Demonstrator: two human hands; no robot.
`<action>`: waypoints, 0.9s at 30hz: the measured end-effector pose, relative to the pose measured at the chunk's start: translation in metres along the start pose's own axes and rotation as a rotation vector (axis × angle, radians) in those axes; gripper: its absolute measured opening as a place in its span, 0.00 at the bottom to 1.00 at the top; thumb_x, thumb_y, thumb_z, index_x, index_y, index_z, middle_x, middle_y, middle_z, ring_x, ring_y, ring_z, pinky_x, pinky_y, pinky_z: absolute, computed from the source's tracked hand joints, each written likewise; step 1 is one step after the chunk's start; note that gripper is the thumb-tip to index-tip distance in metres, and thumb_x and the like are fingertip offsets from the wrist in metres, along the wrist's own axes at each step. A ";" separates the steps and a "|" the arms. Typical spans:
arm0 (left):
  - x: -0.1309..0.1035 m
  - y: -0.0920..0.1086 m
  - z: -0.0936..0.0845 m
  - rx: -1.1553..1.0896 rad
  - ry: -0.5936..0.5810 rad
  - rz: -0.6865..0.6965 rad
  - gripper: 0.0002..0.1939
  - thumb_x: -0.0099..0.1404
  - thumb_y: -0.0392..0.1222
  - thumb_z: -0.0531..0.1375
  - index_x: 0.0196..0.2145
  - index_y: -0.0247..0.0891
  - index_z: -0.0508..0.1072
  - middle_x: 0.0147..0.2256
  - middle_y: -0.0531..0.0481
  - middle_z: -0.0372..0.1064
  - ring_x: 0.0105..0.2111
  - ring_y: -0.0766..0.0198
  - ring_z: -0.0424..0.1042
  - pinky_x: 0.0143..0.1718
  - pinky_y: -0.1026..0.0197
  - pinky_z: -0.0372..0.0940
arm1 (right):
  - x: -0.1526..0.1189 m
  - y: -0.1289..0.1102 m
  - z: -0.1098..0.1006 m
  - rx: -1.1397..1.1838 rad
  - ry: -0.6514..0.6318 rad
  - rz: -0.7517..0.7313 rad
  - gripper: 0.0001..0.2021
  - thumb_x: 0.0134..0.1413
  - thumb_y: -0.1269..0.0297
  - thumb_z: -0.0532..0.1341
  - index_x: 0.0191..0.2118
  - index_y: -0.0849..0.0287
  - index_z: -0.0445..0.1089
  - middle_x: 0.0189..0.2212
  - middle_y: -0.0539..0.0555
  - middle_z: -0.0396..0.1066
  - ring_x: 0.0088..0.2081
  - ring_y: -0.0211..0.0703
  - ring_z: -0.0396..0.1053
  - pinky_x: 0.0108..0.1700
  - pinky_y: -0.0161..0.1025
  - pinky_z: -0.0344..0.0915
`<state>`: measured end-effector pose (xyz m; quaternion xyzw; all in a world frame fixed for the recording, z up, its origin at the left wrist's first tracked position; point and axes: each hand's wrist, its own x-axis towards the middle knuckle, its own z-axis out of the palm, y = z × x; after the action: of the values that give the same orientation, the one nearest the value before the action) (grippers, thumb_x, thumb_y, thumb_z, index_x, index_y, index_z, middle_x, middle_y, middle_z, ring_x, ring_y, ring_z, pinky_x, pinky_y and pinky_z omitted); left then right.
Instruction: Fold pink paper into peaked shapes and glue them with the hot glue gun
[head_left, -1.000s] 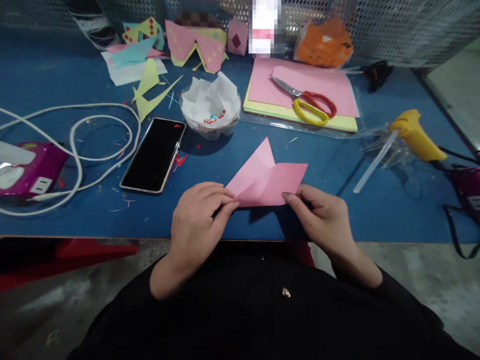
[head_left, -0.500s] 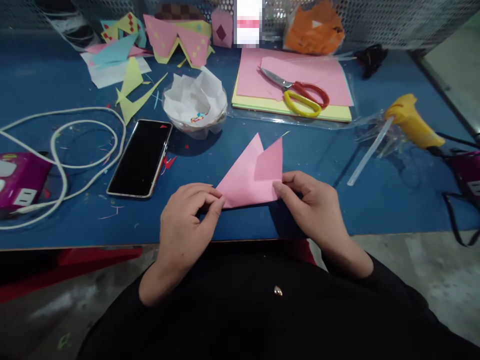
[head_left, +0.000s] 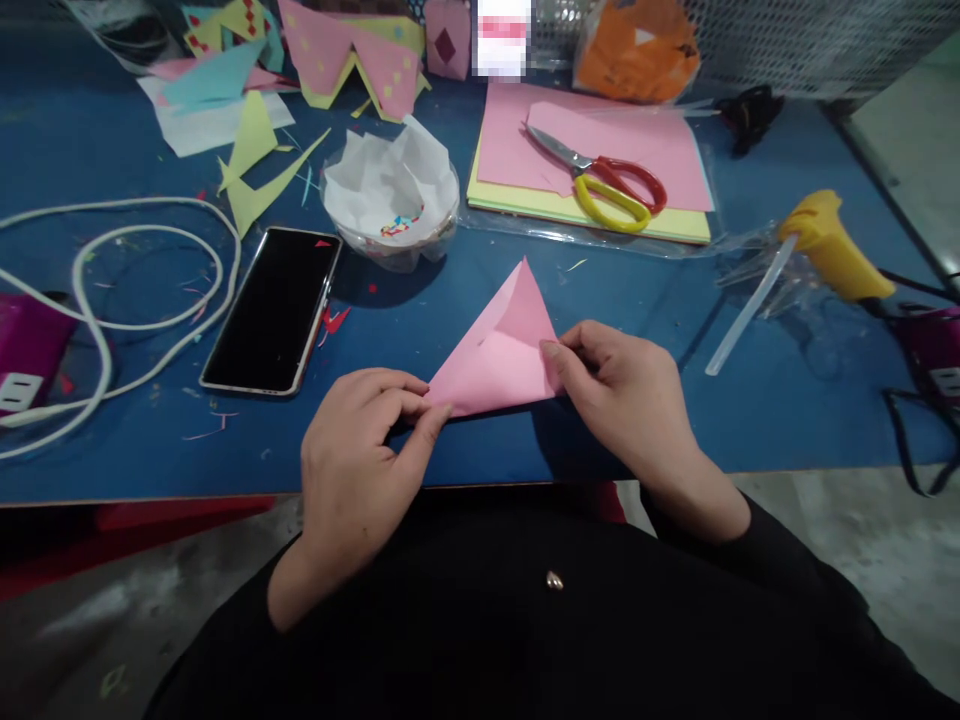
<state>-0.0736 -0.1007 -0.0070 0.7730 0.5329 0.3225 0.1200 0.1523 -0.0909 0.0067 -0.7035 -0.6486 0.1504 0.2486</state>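
A pink sheet of paper [head_left: 491, 365], folded into a triangle with its tip pointing away from me, is held near the front edge of the blue table. My left hand [head_left: 371, 455] pinches its left corner between thumb and fingers. At the right side my right hand [head_left: 626, 390] is closed on the paper's edge, the thumb on top and the other fingers partly hidden behind. Beyond the paper stands a clear bowl lined with white paper [head_left: 390, 190], with small coloured bits inside.
Scissors [head_left: 600, 180] lie on a stack of coloured paper [head_left: 510, 195]. A phone [head_left: 274, 310] and a white cable [head_left: 94, 310] are on the left. To the right lies a yellow glue gun [head_left: 825, 240] with a clear stick. Paper shapes [head_left: 349, 55] stand at the back.
The paper's raised right flap has come over, so two separate points have become a single tip. My right hand has shifted slightly up along the edge. The camera view has moved a little.
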 end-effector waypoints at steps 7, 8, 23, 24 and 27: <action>-0.009 -0.015 -0.010 0.034 0.015 0.014 0.06 0.67 0.40 0.63 0.31 0.41 0.76 0.38 0.48 0.77 0.43 0.54 0.75 0.47 0.49 0.69 | -0.002 -0.001 0.008 -0.122 0.110 -0.038 0.12 0.62 0.58 0.58 0.30 0.56 0.71 0.18 0.47 0.67 0.20 0.36 0.61 0.26 0.36 0.52; -0.010 -0.017 -0.010 0.030 0.010 0.018 0.05 0.67 0.40 0.63 0.32 0.41 0.76 0.38 0.48 0.77 0.44 0.54 0.75 0.48 0.49 0.68 | -0.002 -0.001 0.009 -0.138 0.116 -0.040 0.11 0.62 0.57 0.58 0.30 0.56 0.71 0.18 0.47 0.67 0.20 0.36 0.61 0.26 0.36 0.53; -0.008 -0.020 -0.010 -0.008 -0.009 -0.016 0.04 0.64 0.37 0.64 0.30 0.40 0.76 0.37 0.49 0.78 0.43 0.54 0.75 0.47 0.50 0.68 | 0.007 -0.006 0.011 -0.358 0.047 0.031 0.14 0.62 0.52 0.57 0.31 0.55 0.71 0.19 0.51 0.68 0.21 0.40 0.63 0.26 0.38 0.49; -0.008 -0.020 -0.010 -0.004 -0.015 -0.021 0.05 0.64 0.37 0.63 0.30 0.40 0.76 0.37 0.49 0.78 0.43 0.54 0.75 0.46 0.50 0.68 | 0.007 -0.006 0.011 -0.375 0.040 0.042 0.14 0.61 0.51 0.57 0.31 0.55 0.71 0.19 0.51 0.68 0.21 0.40 0.63 0.26 0.37 0.49; -0.005 -0.019 -0.012 0.018 -0.054 -0.045 0.06 0.65 0.37 0.62 0.29 0.40 0.75 0.37 0.49 0.78 0.42 0.54 0.75 0.46 0.50 0.67 | 0.009 -0.005 0.010 -0.414 0.043 0.035 0.16 0.60 0.49 0.56 0.30 0.54 0.71 0.17 0.50 0.68 0.20 0.41 0.64 0.25 0.36 0.50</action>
<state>-0.0963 -0.0996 -0.0101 0.7703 0.5497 0.2940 0.1345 0.1433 -0.0799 0.0020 -0.7536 -0.6480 0.0031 0.1102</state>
